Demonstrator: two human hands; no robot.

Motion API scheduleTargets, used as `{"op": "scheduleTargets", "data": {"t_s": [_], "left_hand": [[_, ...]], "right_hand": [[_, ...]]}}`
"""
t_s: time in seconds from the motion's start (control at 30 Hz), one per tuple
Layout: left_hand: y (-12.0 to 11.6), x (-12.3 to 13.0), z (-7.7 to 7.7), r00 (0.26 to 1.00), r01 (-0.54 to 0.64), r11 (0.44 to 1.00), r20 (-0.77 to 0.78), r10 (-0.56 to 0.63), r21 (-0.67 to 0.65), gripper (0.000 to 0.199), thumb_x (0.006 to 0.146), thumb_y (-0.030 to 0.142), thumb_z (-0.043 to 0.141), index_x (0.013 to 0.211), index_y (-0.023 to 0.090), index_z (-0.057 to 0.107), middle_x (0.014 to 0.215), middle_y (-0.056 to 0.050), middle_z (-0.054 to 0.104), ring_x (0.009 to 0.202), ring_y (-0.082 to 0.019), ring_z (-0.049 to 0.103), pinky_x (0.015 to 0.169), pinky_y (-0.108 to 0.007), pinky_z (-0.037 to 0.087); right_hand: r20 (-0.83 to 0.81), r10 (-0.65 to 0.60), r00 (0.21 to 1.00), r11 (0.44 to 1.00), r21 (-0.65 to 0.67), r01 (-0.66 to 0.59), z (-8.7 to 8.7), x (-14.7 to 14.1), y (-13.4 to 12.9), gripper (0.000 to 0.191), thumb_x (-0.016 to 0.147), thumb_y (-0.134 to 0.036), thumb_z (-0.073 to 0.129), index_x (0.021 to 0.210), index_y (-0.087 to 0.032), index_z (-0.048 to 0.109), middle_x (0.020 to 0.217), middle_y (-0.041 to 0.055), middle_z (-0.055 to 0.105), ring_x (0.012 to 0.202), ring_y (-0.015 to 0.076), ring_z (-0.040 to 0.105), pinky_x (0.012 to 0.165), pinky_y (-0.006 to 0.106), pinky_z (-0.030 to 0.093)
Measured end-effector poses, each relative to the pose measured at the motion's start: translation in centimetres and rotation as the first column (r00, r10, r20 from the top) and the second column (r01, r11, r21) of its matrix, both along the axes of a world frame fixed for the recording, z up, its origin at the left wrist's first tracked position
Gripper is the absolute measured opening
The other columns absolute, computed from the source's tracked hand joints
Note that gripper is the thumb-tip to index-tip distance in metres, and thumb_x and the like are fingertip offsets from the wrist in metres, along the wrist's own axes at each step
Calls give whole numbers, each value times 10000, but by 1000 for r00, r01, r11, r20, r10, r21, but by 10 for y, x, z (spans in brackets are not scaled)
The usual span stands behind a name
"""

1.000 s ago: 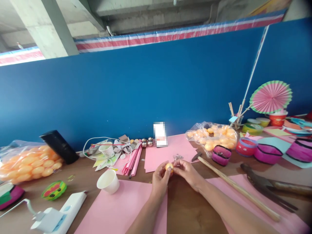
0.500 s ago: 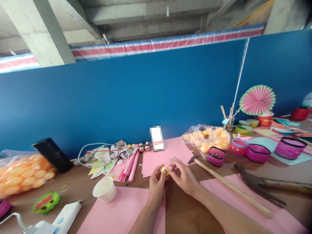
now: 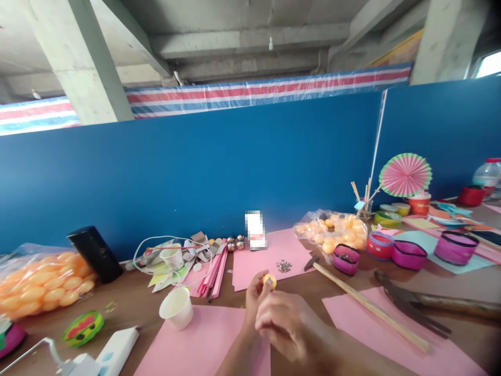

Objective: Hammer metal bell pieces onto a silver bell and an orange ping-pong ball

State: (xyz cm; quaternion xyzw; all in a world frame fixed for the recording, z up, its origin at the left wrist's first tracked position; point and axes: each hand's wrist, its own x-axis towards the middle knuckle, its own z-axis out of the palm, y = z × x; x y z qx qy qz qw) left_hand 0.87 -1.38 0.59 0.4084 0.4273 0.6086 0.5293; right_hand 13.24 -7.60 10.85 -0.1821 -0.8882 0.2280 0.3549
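Note:
My left hand (image 3: 256, 292) is closed around a small orange-yellow plastic ball (image 3: 270, 282), its thumb pressed on the near side. My right hand (image 3: 285, 318), slightly blurred, crosses in front of the left wrist, below the ball. Its fingers are curled together, and whatever they may hold is hidden. Beyond the hands, a small pile of shiny metal pieces (image 3: 284, 266) lies on a pink sheet (image 3: 250, 270). To the left, a white paper cup (image 3: 177, 309) stands at the edge of another pink sheet (image 3: 211, 344).
Bags of orange balls (image 3: 47, 287) lie left and back right. A hammer (image 3: 371, 303) and a larger wooden-handled tool (image 3: 415, 303) lie to the right, near purple fabric baskets (image 3: 409, 254). A white power strip (image 3: 117, 352) is at front left; a blue partition (image 3: 235, 162) rises behind.
My right hand has moved back toward me, away from the ball, and its fingers have curled. The metal pile now shows. The left hand keeps the ball; the view has tilted up slightly.

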Motion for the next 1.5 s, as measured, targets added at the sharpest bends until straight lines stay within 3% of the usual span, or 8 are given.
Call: {"op": "scheduleTargets", "data": {"t_s": [0.13,0.23,0.33,0.43,0.6,0.8,1.37,1.5], "left_hand": [[-3,2,5,1000,-15,1000,-16,15,-9,445,671,430,616,1012,146,579,819,-62,616,680,-133,575,626,-252,476],[-4,1,5,1000,-6,1000,-6,6,-25,458,660,444,617,1013,155,586,841,-62,613,686,-126,574,632,-255,484],[-4,1,2,1000,-25,999,1,25,-30,463,656,440,622,1026,165,581,827,-53,610,674,-118,573,633,-254,488],[0,1,-2,999,-15,1000,31,15,-9,452,658,420,630,1029,168,572,847,-55,609,724,-127,581,679,-270,493],[8,2,-9,995,-61,998,76,64,-32,476,606,425,674,998,170,584,883,-65,605,800,-151,586,736,-311,500],[11,3,-15,996,-85,996,40,86,-22,518,611,445,661,1044,175,570,871,-65,603,784,-151,591,706,-304,512],[2,-1,-7,998,-3,1000,-67,5,27,501,678,399,615,1101,145,529,857,-67,599,785,-167,593,720,-316,510],[3,0,-8,999,-11,999,-31,12,31,496,670,396,622,1090,143,541,845,-66,605,776,-169,599,707,-308,510]], "right_hand": [[47,-13,999,995,-99,17,32,17,-34,143,837,-227,460,902,-273,579,790,12,624,733,127,573,688,214,432],[149,-85,985,992,-76,97,29,29,-39,126,812,-234,496,901,-247,583,839,24,623,783,142,564,707,223,416],[300,-231,926,964,-57,259,2,42,-13,155,782,-222,506,921,-222,576,887,20,605,782,144,551,691,226,399],[432,-450,782,879,59,474,-26,59,31,168,782,-195,482,919,-195,580,896,42,607,820,170,547,726,252,377],[521,-633,573,755,250,606,-48,70,92,145,764,-135,468,813,-158,602,878,82,614,883,210,527,747,269,346],[511,-658,553,725,232,648,-59,49,123,176,751,-122,467,810,-163,628,848,63,634,865,185,527,748,243,333],[534,-703,470,669,272,692,-73,-1,152,197,801,-287,477,827,-168,632,853,87,635,878,216,516,672,261,339],[575,-694,433,669,291,684,-78,-11,160,172,784,-225,491,791,-140,641,830,115,640,879,235,532,660,268,347]]}}
